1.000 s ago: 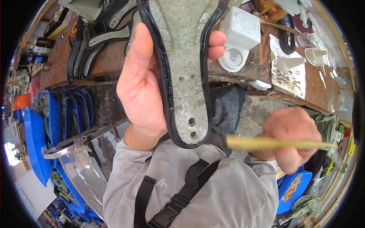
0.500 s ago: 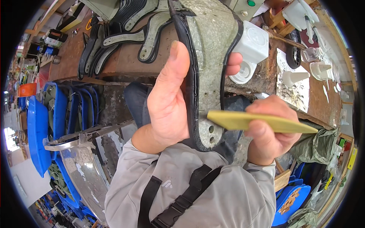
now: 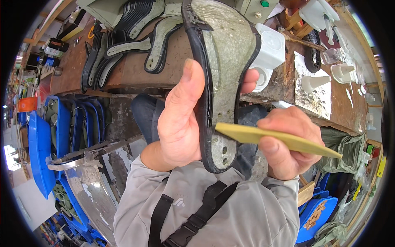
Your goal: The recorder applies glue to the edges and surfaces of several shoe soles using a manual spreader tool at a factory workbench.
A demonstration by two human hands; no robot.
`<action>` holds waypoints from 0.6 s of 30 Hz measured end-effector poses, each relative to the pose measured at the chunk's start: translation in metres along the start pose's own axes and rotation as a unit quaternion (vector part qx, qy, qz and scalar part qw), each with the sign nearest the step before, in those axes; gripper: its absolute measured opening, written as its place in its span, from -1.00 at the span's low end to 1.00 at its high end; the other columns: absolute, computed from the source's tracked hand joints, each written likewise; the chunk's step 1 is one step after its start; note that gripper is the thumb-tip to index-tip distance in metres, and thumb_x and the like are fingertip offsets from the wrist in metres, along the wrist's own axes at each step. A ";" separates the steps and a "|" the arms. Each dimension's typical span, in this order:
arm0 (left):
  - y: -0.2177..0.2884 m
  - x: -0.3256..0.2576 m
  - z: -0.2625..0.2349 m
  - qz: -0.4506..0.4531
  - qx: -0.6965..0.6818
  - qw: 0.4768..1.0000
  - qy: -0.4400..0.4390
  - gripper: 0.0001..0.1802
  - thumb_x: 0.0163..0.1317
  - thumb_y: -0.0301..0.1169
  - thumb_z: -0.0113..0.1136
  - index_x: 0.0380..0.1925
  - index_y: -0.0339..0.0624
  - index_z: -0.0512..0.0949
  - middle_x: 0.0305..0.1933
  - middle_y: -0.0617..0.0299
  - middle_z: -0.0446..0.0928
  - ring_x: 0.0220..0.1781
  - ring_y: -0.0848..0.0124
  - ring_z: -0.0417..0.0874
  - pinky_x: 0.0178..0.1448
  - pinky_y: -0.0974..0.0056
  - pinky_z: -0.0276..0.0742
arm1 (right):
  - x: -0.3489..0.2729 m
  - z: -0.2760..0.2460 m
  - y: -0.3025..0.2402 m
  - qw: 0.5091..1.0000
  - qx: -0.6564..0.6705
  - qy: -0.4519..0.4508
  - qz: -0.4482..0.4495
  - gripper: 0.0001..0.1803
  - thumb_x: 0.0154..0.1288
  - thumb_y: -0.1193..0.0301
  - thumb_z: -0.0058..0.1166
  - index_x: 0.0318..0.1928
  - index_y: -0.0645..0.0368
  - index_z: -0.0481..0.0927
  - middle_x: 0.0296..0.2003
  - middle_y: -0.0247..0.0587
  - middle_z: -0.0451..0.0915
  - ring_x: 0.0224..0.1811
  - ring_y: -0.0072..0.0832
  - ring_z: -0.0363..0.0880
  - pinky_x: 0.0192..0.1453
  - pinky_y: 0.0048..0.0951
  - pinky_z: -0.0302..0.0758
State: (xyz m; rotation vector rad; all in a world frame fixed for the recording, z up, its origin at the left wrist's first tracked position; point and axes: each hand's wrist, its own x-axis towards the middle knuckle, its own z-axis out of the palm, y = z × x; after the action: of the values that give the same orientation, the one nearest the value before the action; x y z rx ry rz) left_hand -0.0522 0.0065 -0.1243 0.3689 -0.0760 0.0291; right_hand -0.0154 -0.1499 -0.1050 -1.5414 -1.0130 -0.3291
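My left hand (image 3: 181, 119) grips a long grey-green piece with black edging (image 3: 224, 84), broad at the top and narrowing to a rounded lower end with holes. The thumb lies along its left edge and fingertips show past its right edge. Pinched in my right hand (image 3: 290, 142) is a flat yellow strip with a slanted tip (image 3: 263, 138). Its tip lies across the narrow part of the piece, above the two larger holes. Whether the tip touches the surface I cannot tell.
Similar black-edged pieces (image 3: 158, 47) lie on the brown workbench (image 3: 177, 76). To the right stand a white square container (image 3: 269, 43) and a white cone-shaped nozzle (image 3: 317, 82). Blue bins (image 3: 41, 152) and a worn metal-edged stand (image 3: 88, 181) are at the left.
The yellow strip and my right hand have shifted slightly left, and the strip's angle is steeper. The narrow end of the held piece sits a little lower and further left.
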 end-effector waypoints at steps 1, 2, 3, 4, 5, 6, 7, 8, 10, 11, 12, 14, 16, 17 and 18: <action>0.000 0.000 0.001 0.002 0.027 0.999 0.018 -0.34 0.43 0.02 -0.39 0.21 -0.34 0.27 0.10 -0.27 0.42 0.10 0.04 0.52 0.25 0.06 0.41 | 0.002 0.000 -0.003 1.000 -0.011 0.007 0.018 -0.79 -0.04 0.62 0.26 -0.32 0.44 0.60 -0.47 -0.08 0.64 -0.59 -0.39 0.57 -0.56 -0.54 0.48; 0.001 -0.001 0.002 0.003 0.026 0.999 0.017 -0.34 0.43 0.02 -0.39 0.21 -0.34 0.27 0.10 -0.27 0.42 0.10 0.04 0.52 0.25 0.06 0.41 | 0.001 0.001 -0.005 1.000 -0.011 0.007 0.018 -0.79 -0.04 0.62 0.26 -0.32 0.44 0.60 -0.47 -0.08 0.64 -0.59 -0.39 0.57 -0.56 -0.54 0.48; 0.001 -0.001 0.003 -0.012 0.024 1.000 0.013 -0.34 0.43 0.02 -0.39 0.21 -0.33 0.28 0.11 -0.26 0.42 0.11 0.06 0.52 0.24 0.06 0.41 | -0.001 0.003 -0.006 0.998 -0.006 0.041 0.049 -0.79 -0.03 0.61 0.26 -0.32 0.45 0.60 -0.46 -0.08 0.64 -0.59 -0.39 0.57 -0.54 -0.53 0.48; 0.001 -0.002 0.003 -0.026 0.021 0.999 0.008 -0.35 0.43 0.02 -0.39 0.21 -0.32 0.28 0.11 -0.25 0.42 0.11 0.07 0.52 0.24 0.06 0.41 | -0.003 0.004 -0.006 0.994 -0.002 0.076 0.079 -0.79 -0.03 0.61 0.26 -0.32 0.46 0.60 -0.46 -0.08 0.64 -0.59 -0.39 0.57 -0.53 -0.52 0.49; 0.000 -0.002 0.003 -0.027 0.021 0.999 0.007 -0.35 0.43 0.02 -0.39 0.21 -0.32 0.28 0.11 -0.25 0.42 0.11 0.07 0.52 0.24 0.06 0.41 | -0.003 0.004 -0.004 0.994 -0.010 0.085 0.073 -0.80 -0.01 0.61 0.25 -0.31 0.46 0.60 -0.44 -0.06 0.65 -0.58 -0.39 0.57 -0.50 -0.51 0.50; -0.001 -0.003 0.004 -0.034 0.011 0.999 0.012 -0.35 0.43 0.01 -0.39 0.21 -0.32 0.28 0.12 -0.24 0.41 0.12 0.07 0.51 0.24 0.06 0.42 | -0.003 0.006 -0.001 0.994 -0.010 0.086 0.072 -0.80 -0.01 0.61 0.25 -0.31 0.46 0.60 -0.44 -0.06 0.65 -0.58 -0.39 0.57 -0.50 -0.51 0.50; -0.001 -0.003 0.004 -0.042 0.001 0.999 0.015 -0.36 0.43 0.01 -0.39 0.21 -0.32 0.29 0.13 -0.24 0.41 0.12 0.07 0.51 0.24 0.06 0.42 | -0.004 0.009 0.003 0.991 -0.029 0.112 0.062 -0.75 0.11 0.46 0.21 -0.25 0.40 0.58 -0.45 -0.08 0.59 -0.64 -0.49 0.50 -0.55 -0.57 0.41; -0.002 -0.003 0.003 -0.043 0.001 0.999 0.014 -0.36 0.43 0.01 -0.39 0.21 -0.32 0.29 0.13 -0.24 0.41 0.12 0.07 0.51 0.24 0.06 0.42 | -0.003 0.011 0.006 0.988 -0.049 0.137 0.052 -0.69 0.22 0.31 0.17 -0.19 0.35 0.57 -0.47 -0.09 0.52 -0.69 -0.58 0.42 -0.61 -0.62 0.32; -0.003 -0.003 0.002 -0.055 -0.153 0.983 -0.084 -0.37 0.43 -0.01 -0.40 0.21 -0.32 0.29 0.14 -0.24 0.40 0.14 0.06 0.50 0.27 0.06 0.39 | 0.006 0.008 0.004 0.988 -0.074 0.132 0.033 -0.69 0.26 0.30 0.13 -0.18 0.34 0.56 -0.48 -0.09 0.52 -0.70 -0.58 0.42 -0.62 -0.62 0.32; -0.002 -0.003 0.005 -0.044 -0.167 0.984 -0.045 -0.37 0.44 -0.02 -0.41 0.21 -0.33 0.28 0.14 -0.25 0.39 0.15 0.04 0.48 0.29 0.07 0.36 | 0.007 0.004 0.002 0.990 -0.102 0.098 -0.002 -0.75 0.18 0.42 0.16 -0.20 0.37 0.57 -0.45 -0.06 0.56 -0.63 -0.51 0.48 -0.59 -0.59 0.38; -0.003 -0.002 0.004 -0.046 -0.169 0.984 -0.046 -0.37 0.44 -0.02 -0.41 0.21 -0.33 0.28 0.14 -0.25 0.39 0.15 0.04 0.48 0.29 0.07 0.36 | 0.007 0.000 0.002 0.988 -0.133 0.065 -0.036 -0.78 0.10 0.53 0.18 -0.22 0.39 0.58 -0.41 -0.03 0.60 -0.57 -0.43 0.55 -0.56 -0.57 0.44; -0.003 -0.002 0.002 -0.048 -0.030 0.998 0.022 -0.38 0.44 -0.04 -0.41 0.22 -0.35 0.27 0.14 -0.26 0.40 0.16 0.02 0.48 0.31 0.07 0.32 | -0.004 0.004 0.011 0.992 -0.040 0.083 -0.083 -0.76 -0.06 0.67 0.23 -0.28 0.44 0.60 -0.45 -0.02 0.63 -0.56 -0.36 0.60 -0.63 -0.54 0.45; -0.001 0.002 -0.002 -0.038 0.000 0.999 0.017 -0.37 0.44 -0.03 -0.41 0.22 -0.36 0.27 0.13 -0.27 0.40 0.16 0.02 0.48 0.30 0.05 0.34 | -0.012 0.011 0.009 0.989 -0.019 0.063 -0.131 -0.75 -0.15 0.67 0.24 -0.34 0.47 0.60 -0.52 -0.02 0.62 -0.64 -0.38 0.57 -0.70 -0.53 0.42; -0.001 0.004 -0.004 -0.029 0.031 0.999 0.011 -0.36 0.44 -0.02 -0.40 0.22 -0.37 0.26 0.12 -0.28 0.40 0.16 0.01 0.48 0.29 0.04 0.35 | -0.013 0.005 -0.002 0.997 0.020 0.012 -0.077 -0.77 -0.19 0.66 0.24 -0.39 0.47 0.61 -0.56 0.01 0.61 -0.70 -0.40 0.53 -0.75 -0.52 0.40; -0.002 0.005 -0.005 -0.032 0.030 0.999 0.012 -0.36 0.44 -0.02 -0.40 0.22 -0.37 0.26 0.12 -0.28 0.40 0.16 0.01 0.48 0.29 0.04 0.35 | -0.012 0.000 -0.004 0.997 0.018 0.013 -0.075 -0.77 -0.19 0.66 0.24 -0.39 0.47 0.61 -0.56 0.01 0.61 -0.70 -0.40 0.53 -0.75 -0.52 0.40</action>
State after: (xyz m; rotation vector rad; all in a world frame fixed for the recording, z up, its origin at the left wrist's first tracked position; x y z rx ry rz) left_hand -0.0473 0.0064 -0.1291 0.4309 -0.0388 -0.0284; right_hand -0.0254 -0.1548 -0.1113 -1.4288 -1.1097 -0.4323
